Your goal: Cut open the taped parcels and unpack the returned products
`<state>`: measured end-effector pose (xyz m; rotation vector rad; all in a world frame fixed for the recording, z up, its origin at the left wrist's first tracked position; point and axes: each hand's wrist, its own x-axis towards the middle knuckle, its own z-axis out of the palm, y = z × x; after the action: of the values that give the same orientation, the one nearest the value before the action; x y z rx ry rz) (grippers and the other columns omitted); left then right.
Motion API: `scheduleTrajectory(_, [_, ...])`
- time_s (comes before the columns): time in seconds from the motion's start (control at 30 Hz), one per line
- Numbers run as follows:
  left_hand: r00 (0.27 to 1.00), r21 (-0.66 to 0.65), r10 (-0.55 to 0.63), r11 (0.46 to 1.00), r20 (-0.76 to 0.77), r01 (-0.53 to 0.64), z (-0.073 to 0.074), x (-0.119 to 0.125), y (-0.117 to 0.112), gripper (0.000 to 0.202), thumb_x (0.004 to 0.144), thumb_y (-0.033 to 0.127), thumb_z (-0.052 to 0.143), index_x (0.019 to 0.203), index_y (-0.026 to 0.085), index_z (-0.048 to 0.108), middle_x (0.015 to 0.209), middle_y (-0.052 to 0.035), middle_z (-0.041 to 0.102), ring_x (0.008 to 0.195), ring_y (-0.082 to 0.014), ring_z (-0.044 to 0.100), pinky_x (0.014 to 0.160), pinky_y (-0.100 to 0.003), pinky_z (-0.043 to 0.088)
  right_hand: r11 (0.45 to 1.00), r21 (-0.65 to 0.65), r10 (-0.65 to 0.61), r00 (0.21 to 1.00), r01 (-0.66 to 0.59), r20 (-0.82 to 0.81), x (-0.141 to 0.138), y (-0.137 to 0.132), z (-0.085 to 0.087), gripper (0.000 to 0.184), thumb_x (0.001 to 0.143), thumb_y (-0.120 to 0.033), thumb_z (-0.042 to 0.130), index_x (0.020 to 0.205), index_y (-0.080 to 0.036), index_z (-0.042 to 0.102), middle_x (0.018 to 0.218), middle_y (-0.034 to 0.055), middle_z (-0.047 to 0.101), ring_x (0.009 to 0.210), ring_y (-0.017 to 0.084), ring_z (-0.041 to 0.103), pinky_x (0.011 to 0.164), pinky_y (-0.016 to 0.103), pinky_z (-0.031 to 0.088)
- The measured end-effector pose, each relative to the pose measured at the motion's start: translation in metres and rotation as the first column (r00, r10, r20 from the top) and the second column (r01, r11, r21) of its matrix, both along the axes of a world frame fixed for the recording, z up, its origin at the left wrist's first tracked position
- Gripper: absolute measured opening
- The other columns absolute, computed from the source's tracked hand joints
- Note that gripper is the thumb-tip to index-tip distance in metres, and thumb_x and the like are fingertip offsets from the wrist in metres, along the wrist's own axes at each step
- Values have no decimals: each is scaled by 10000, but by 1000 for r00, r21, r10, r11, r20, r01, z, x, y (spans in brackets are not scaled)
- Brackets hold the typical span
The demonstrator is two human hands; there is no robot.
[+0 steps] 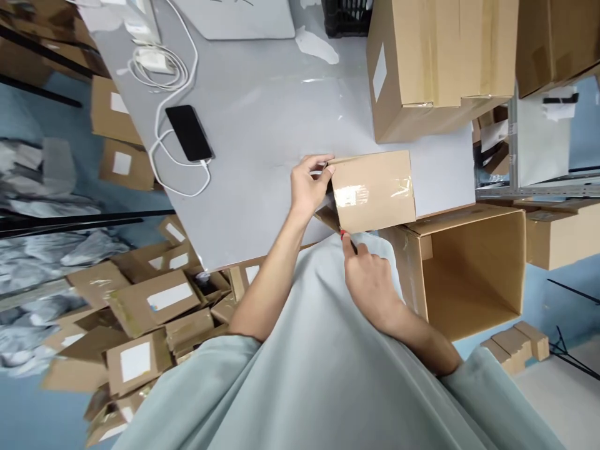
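Observation:
A small cardboard box (375, 209) with clear tape on its face lies at the front edge of the grey table, close to my body. My left hand (310, 181) grips the box's left end, thumb and fingers pinching its edge near an opened flap. In my right hand (372, 278) is a cutter (344, 234) with a red part, of which only a little shows; the index finger is stretched along it. Its tip meets the near left corner of the box, and the blade itself cannot be made out.
On the grey table (262, 125) lie a black phone (190, 133) and white cables (164, 69). A large carton (445, 62) stands at the far right. An open empty carton (473, 269) sits right of my body, and piled boxes (154, 300) cover the floor at left.

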<state>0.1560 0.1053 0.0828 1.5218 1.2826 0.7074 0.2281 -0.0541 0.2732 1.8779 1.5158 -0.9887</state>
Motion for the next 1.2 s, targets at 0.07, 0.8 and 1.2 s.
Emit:
scheduleTrajectory(0.07, [999,-10,-2,1000,-33,2,3,0,1,279,990,264,674,1230,252,817,1361,-69,819,1116,-219,786,1002,-354,648,1000,31,2,999,-1,-36,10,-7,3,686,1111,-26,404,1781,-176,421,1228,181,812,941,226,850,772,294,641])
scheduleTrajectory(0.8, [855,103,-417,879,-307,466,49,126,-24,378,947,299,807,1314,378,765,1687,-18,624,1684,-410,423,1426,-725,185,754,544,-461,887,369,37,169,-53,-31,493,1173,-302,503,1636,-246,663,1126,82,859,863,184,773,669,235,467])
scheduleTrajectory(1.2, [883,108,-399,894,-246,434,44,131,-27,411,918,328,794,1323,389,755,1665,-12,638,1675,-425,416,1426,-725,170,868,390,-397,901,307,176,161,-15,-34,549,1188,-262,432,1723,-267,554,1153,72,838,850,169,768,642,231,435])
